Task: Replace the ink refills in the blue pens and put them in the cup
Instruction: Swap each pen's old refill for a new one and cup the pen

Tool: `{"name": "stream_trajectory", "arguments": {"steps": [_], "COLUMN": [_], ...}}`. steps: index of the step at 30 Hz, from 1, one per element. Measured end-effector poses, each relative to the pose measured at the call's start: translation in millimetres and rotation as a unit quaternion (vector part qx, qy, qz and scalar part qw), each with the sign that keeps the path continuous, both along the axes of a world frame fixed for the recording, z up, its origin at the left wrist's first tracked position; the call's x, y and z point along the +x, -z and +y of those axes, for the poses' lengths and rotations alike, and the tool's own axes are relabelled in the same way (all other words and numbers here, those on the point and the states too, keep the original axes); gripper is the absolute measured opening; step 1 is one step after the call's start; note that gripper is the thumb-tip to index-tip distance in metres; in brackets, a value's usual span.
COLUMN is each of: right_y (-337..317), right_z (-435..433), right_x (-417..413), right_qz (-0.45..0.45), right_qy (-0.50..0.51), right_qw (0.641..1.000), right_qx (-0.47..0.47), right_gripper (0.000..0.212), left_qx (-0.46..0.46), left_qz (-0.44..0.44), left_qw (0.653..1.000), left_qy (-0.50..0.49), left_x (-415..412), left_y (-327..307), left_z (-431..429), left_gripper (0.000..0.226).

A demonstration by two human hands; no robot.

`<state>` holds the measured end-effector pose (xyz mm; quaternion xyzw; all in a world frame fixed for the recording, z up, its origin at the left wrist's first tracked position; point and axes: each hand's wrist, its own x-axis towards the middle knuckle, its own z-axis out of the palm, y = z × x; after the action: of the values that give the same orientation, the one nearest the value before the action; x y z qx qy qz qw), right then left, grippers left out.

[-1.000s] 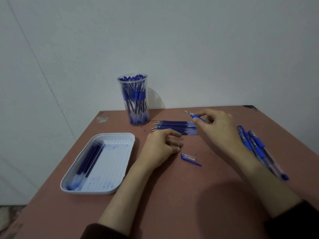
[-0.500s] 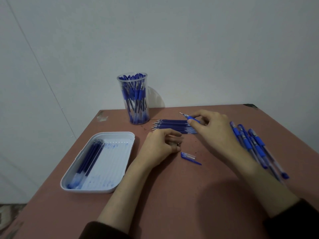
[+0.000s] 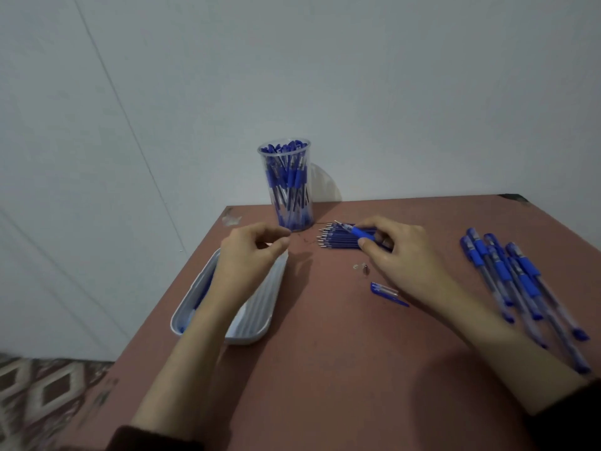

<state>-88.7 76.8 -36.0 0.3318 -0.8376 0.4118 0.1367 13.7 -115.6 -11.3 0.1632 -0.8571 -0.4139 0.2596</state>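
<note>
Currently I see the blue pen (image 3: 357, 232) gripped in the right hand (image 3: 403, 258), thumb below and fingers curled over the barrel, its metal tip pointing left and slightly up. The pen hangs just over the row of loose ink refills (image 3: 335, 239) lying side by side on the table (image 3: 325, 385), tips to the left. Just beyond them stands the clear cup (image 3: 287, 190), upright and crowded with blue pens.

The left hand (image 3: 250, 255) hovers over the far end of the white tray (image 3: 253, 335), fingers curled, thumb and forefinger drawn together; I cannot tell whether they pinch anything. A few blue refills lie in the tray's left side, partly hidden by the forearm.

Near the right hand's heel lie a blue pen cap (image 3: 387, 291) and, just beyond it, two tiny parts (image 3: 362, 267). Well to the right, a batch of capped blue pens (image 3: 517, 288) lies roughly parallel on the table.
</note>
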Motion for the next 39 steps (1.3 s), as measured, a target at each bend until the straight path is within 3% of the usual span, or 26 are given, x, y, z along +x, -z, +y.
{"name": "stream_trajectory", "arguments": {"steps": [4, 6, 12, 16, 21, 26, 29, 35, 39], "right_y": [-1.8, -1.3, -0.6, -2.1, -9.0, -12.3, -10.8, -11.1, -14.6], "right_z": [-1.2, -1.3, -2.3, 3.3, 16.3, 28.4, 33.0, 31.6, 32.9], "right_x": [6.7, 9.2, 9.3, 3.9, -7.9, -21.6, -28.1, -30.5, -30.1], "right_qz": [0.011, 0.023, 0.054, 0.052, 0.050, 0.023, -0.011, -0.028, -0.024], "right_qy": [-0.055, -0.077, -0.082, -0.042, 0.028, 0.102, 0.154, 0.184, 0.202], "right_qw": [0.998, 0.997, 0.995, 0.998, 0.997, 0.992, 0.987, 0.982, 0.978], "right_qx": [-0.006, 0.001, 0.009, 0.021, 0.043, 0.074, 0.047, -0.010, -0.041], "right_gripper": [0.020, 0.022, 0.024, 0.022, 0.020, 0.022, 0.022, 0.017, 0.015], "left_qx": [0.224, 0.286, 0.355, 0.375, 0.436, 0.441, 0.430, 0.327, 0.285], "left_qz": [-0.020, -0.011, 0.041, 0.078, 0.140, 0.189, 0.193, 0.106, 0.062], "left_qw": [0.970, 0.952, 0.930, 0.922, 0.889, 0.877, 0.882, 0.939, 0.955], "left_qy": [0.090, 0.106, 0.085, 0.056, 0.027, -0.001, -0.004, 0.021, 0.051], "left_x": [3.7, -3.2, -17.5, -19.1, -22.0, -26.6, -32.3, -73.8, -121.7], "left_y": [-1.0, 5.0, 13.3, 12.7, 5.8, -5.1, -12.6, -23.1, -19.6], "left_z": [20.8, 33.6, 42.7, 37.7, 30.4, 24.4, 23.2, 33.6, 35.4], "left_gripper": [0.010, 0.015, 0.004, 0.005, 0.004, 0.012, 0.014, 0.018, 0.021]}}
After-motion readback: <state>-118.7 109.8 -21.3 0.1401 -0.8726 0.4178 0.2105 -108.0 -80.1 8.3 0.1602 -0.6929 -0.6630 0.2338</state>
